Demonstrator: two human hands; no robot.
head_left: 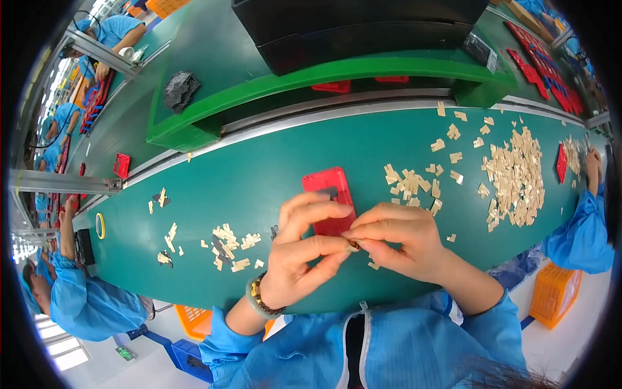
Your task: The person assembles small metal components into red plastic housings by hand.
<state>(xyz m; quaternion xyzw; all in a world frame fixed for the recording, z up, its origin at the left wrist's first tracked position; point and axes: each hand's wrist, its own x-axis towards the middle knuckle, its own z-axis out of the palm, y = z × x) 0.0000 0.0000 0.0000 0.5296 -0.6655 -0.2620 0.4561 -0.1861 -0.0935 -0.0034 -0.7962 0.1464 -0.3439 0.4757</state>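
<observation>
Left hand (304, 249) and right hand (395, 240) meet just below the red case (332, 198), fingertips pinched shut on one tan chip (354, 246), held up for handling. Loose chips (515, 175) right of case on table (259, 168).

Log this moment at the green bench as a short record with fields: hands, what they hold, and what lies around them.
left hand: fingers curled, tips meeting the right hand's
right hand: pinching a small tan piece with the left
beneath the hands: flat red plastic rectangular case on the green table
loose parts: tan pieces heaped at right, scattered at left
nearby: another person's blue sleeve
</observation>
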